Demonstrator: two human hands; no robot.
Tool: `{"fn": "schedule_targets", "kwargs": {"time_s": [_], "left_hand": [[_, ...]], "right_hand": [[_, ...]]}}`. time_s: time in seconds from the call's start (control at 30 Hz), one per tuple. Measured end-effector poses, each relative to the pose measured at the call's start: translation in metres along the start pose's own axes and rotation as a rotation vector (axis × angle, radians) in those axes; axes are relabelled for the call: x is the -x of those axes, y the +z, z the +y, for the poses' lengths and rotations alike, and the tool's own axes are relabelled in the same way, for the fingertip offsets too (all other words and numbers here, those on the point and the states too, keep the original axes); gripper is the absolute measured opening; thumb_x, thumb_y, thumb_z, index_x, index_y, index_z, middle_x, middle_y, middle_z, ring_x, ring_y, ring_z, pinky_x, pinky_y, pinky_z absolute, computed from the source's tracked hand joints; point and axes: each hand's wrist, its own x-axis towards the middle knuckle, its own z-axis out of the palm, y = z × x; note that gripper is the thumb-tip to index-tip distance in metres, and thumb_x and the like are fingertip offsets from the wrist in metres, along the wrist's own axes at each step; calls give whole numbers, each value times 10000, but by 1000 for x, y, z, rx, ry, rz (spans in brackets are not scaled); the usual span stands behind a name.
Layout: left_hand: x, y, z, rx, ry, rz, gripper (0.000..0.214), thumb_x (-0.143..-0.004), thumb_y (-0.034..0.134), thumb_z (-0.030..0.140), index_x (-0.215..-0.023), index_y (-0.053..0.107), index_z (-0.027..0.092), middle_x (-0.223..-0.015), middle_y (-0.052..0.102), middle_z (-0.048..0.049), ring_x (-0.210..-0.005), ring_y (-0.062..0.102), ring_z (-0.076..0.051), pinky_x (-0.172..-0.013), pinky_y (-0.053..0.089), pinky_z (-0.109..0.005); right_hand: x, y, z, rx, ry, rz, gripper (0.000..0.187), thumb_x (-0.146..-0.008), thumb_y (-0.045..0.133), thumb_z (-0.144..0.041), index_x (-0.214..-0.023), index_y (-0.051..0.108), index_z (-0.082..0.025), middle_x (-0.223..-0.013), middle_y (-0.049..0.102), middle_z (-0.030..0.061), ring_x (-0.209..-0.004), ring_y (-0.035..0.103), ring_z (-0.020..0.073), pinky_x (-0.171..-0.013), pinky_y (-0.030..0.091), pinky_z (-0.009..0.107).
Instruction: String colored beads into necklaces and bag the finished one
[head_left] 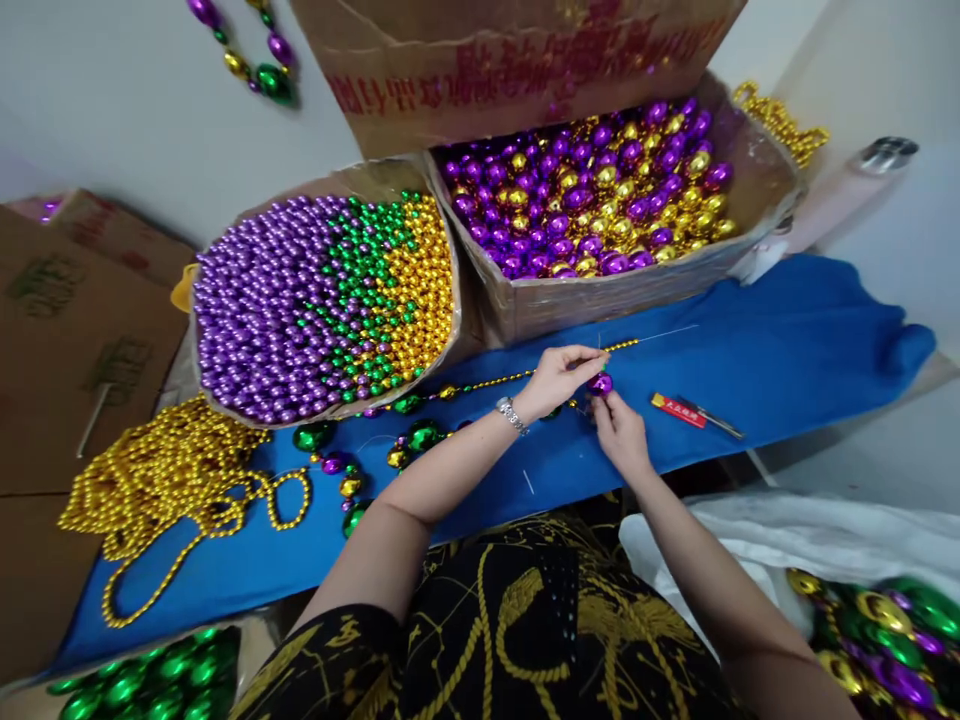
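My left hand is pinched on a thin strand of small gold beads that runs across the blue cloth. My right hand is closed on a large purple bead on that strand, just under the left fingertips. The strand carries gold and green large beads to the left, and its gold end with a bare thread runs on to the right. A silver watch is on my left wrist.
A box of small purple, green and gold beads and a carton of large purple and gold beads stand behind. A heap of gold bead strings lies left. A red lighter lies right. Green beads and mixed beads sit near me.
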Motion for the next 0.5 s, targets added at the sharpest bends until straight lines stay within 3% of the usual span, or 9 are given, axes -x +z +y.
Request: {"fn": "schedule_targets", "kwargs": {"time_s": [0.13,0.33,0.4,0.5], "left_hand": [[-10,-5,-9,-231,38,-62,226,-854,639,340,-901,673,122,-887,712,-56,-773,626,-123,-752,479,-260],[-5,0,-4,-659,192,-334,145,-921,554,246,-941,668,159,-944,710,-53,-854,636,-149,-788,462,-267],[-1,6,-4,-772,201,-379,127,-916,562,226,-913,669,157,-914,702,-57,-845,635,-157,-782,458,-267],[1,12,-6,-879,180,-397,164,-932,555,261,-905,671,149,-906,693,-69,-836,634,-165,-755,454,-262]], "right_hand": [[2,-1,5,13,10,20,351,-943,432,-448,-958,668,-189,-996,679,125,-833,655,217,-773,518,343],[-4,-46,7,-103,16,50,379,-956,474,-429,-1220,630,-206,-1043,666,91,-685,616,153,-710,532,325],[-8,-54,-2,-158,-9,106,339,-954,503,-417,-1186,647,-216,-1024,664,77,-712,617,148,-700,528,308],[-14,-56,-14,-158,-55,168,255,-940,539,-413,-955,698,-214,-917,680,60,-796,632,167,-735,519,306]]}}
